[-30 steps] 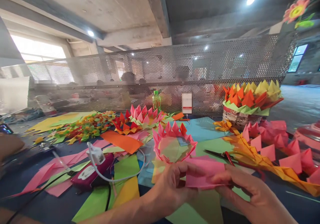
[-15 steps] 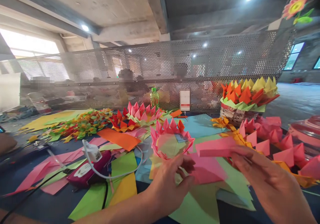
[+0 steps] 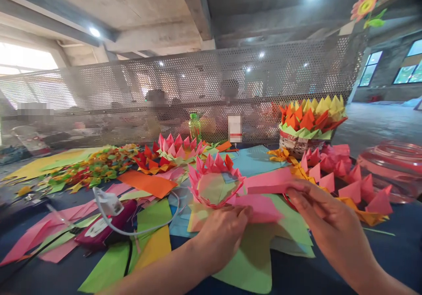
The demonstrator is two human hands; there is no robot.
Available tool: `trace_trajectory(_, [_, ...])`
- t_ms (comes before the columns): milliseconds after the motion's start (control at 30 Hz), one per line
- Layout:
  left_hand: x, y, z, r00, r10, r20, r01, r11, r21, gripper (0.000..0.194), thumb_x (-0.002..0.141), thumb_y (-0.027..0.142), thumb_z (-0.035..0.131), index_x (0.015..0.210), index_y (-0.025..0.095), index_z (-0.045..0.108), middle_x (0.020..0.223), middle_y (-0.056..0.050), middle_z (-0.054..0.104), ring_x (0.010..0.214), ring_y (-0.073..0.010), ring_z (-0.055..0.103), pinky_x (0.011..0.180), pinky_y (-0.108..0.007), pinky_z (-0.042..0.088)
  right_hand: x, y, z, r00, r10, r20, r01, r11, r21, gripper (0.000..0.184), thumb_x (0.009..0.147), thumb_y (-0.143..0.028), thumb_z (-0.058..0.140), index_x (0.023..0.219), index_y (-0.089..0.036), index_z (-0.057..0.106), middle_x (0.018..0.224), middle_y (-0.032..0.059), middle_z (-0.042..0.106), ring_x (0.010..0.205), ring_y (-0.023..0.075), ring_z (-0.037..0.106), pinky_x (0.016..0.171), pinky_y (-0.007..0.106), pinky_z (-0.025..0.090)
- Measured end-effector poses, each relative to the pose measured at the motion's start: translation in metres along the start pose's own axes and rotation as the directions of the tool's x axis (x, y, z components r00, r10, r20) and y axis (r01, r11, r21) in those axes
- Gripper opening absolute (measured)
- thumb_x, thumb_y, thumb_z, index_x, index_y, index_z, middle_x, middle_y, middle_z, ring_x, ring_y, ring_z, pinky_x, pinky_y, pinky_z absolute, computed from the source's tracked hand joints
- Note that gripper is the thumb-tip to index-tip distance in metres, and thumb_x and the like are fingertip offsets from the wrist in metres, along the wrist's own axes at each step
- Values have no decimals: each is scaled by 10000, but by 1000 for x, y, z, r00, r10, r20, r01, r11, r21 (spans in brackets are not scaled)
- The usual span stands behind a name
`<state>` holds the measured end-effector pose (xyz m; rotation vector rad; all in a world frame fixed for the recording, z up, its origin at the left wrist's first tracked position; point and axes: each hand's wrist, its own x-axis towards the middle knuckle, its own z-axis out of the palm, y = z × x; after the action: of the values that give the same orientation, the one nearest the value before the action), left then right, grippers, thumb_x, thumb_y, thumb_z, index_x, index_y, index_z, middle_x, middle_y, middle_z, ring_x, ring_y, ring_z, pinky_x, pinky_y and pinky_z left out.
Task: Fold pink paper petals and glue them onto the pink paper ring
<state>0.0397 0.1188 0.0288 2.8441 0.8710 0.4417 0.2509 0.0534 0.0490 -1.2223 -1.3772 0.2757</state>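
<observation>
My right hand (image 3: 329,229) pinches one end of a folded pink paper strip (image 3: 268,180) between thumb and fingers, and the strip points left in the air. Closed and curled, my left hand (image 3: 222,235) rests against a flat pink paper sheet (image 3: 262,209); what its fingers hold, if anything, is hidden. Just beyond it stands a ring of folded pink paper petals (image 3: 216,165) with a pale green middle. Green paper sheets (image 3: 250,255) lie under and in front of the pink sheet.
A purple power strip (image 3: 105,224) with a white plug lies left. Behind are an orange strip (image 3: 148,183), a heap of paper bits (image 3: 95,167), a green-capped bottle (image 3: 194,128) and a petal-topped basket (image 3: 303,130). A transparent pink container (image 3: 392,169) stands right; perforated metal panels (image 3: 194,79) rise behind.
The strip, first between both hands, is now in my right hand alone, which moved right and then back left. My left hand has let go and curled at the pink sheet. The view turned right.
</observation>
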Motion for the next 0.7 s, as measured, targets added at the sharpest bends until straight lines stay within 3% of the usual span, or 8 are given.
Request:
trace_trajectory(100, [0,-1,-2,993,-76,-94,63,988,-139,382,877,109,420,1201,140,621,964,-138,725,850,-255,699,764,-350,552,1,-2,-1,1000,-5,-19,5,1000,10,227,879,-378,594,1036,-232,667,935,22,725,828,177,690,740,220,570])
trace_trajectory(233, [-3,-2,-4,945,-219,-243,119,922,-368,263,893,171,491,1014,213,720,945,-49,756,862,-200,717,800,-276,545,4,-7,-3,1000,-10,-25,10,1000,26,220,885,-385,584,1018,-233,669,937,24,716,838,177,688,716,210,573])
trace_trajectory(300, [-6,-1,-5,931,-203,-304,76,921,-383,251,856,123,516,968,214,722,925,-36,760,837,-183,720,790,-259,545,5,-9,-4,999,-11,-33,11,1000,12,219,880,-392,586,1006,-236,673,917,21,715,798,175,690,683,211,577])
trace_trajectory(400, [-10,1,-4,917,-58,-394,-79,943,-323,297,764,20,503,907,196,695,997,-48,745,903,-187,707,802,-255,539,5,-10,-5,999,-8,-43,8,1000,5,223,875,-401,586,1000,-239,676,884,21,713,792,190,693,679,235,583])
trace_trajectory(500, [-13,2,0,938,61,-340,-151,957,-246,367,704,-20,462,905,195,680,983,-64,735,895,-195,698,790,-265,538,4,-9,-5,999,-13,-43,13,1000,13,212,881,-392,583,1004,-245,671,892,23,716,859,201,691,712,238,581])
trace_trajectory(600, [-13,1,4,976,84,-203,-130,965,-227,411,709,-13,452,970,202,686,925,-71,729,890,-204,688,811,-283,537,3,-8,-5,999,-22,-33,21,1000,-14,200,893,-379,576,1015,-249,667,891,15,722,859,179,689,732,214,570])
trace_trajectory(700, [-13,1,4,987,102,-124,-131,959,-251,331,770,43,493,967,210,699,977,-78,727,955,-221,675,865,-303,524,2,-4,-4,1000,-12,-13,11,999,-37,194,898,-371,573,1022,-253,665,883,6,723,796,155,688,653,174,563])
